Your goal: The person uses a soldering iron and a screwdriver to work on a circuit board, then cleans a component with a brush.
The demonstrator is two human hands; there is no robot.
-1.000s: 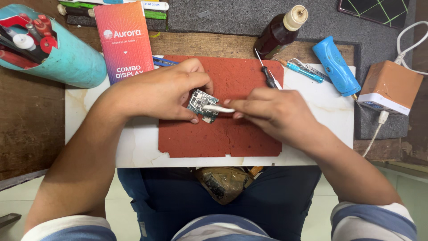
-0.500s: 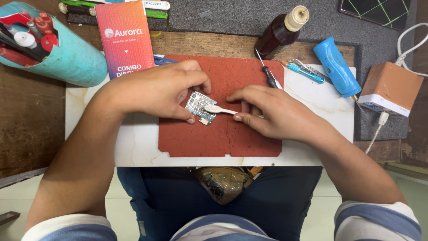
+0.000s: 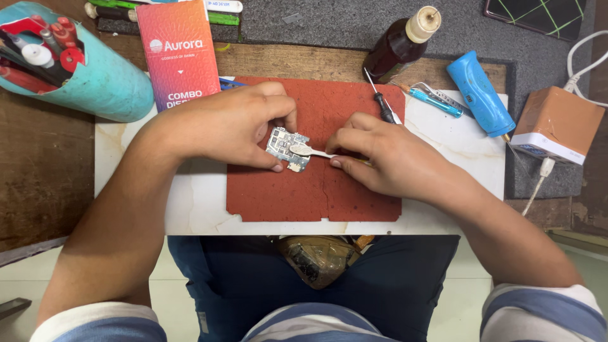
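brush tip (image 3: pixel 300 150) slid onto small silver-blue circuit board (image 3: pixel 286 147); left hand (image 3: pixel 231 123) pinches board, right hand (image 3: pixel 386 155) grips brush.

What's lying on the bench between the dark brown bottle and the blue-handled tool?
In the head view, a small teal-handled pen tool with metal tweezers beside it lies between the dark brown bottle and the blue-handled tool, partly on the white slab.

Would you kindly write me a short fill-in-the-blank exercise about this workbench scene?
1. The left hand steadies a small circuit board on the ____ coloured mat.
2. The right hand presses a slim white tool against the ____.
3. The teal cup of tools lies at the mat's ____ side.

Missing words: red; circuit board; left
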